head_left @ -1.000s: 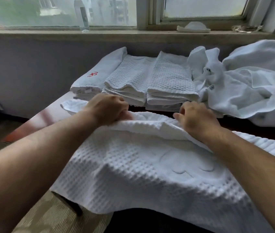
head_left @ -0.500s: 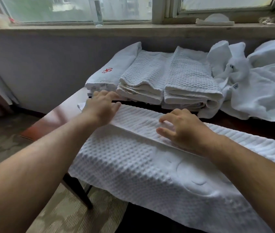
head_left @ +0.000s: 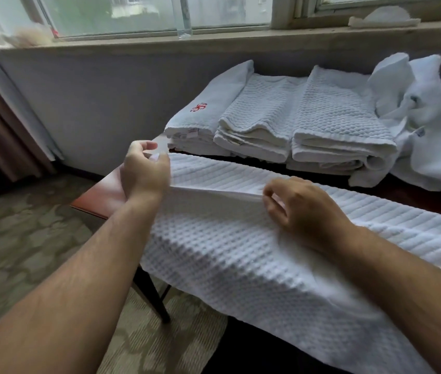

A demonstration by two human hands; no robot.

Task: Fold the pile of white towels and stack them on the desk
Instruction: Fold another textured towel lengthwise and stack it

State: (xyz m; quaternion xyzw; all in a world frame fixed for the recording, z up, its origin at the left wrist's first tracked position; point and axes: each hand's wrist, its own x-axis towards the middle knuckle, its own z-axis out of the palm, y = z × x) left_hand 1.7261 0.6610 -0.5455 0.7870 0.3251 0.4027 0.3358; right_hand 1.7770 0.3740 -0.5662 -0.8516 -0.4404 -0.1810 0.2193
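Head view: desk below window sill; white waffle towel spread across near edge, front part hanging off; crumpled unfolded pile far right; three folded stacks at back; left hand pinches towel's left end; right hand fingers curled, pinching folded edge mid-towel

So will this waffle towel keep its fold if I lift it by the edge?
Probably floppy: the waffle towel drapes limply over the desk edge. Likely not slippery: left hand and right hand pinch its textured weave. The fold may sag between them.
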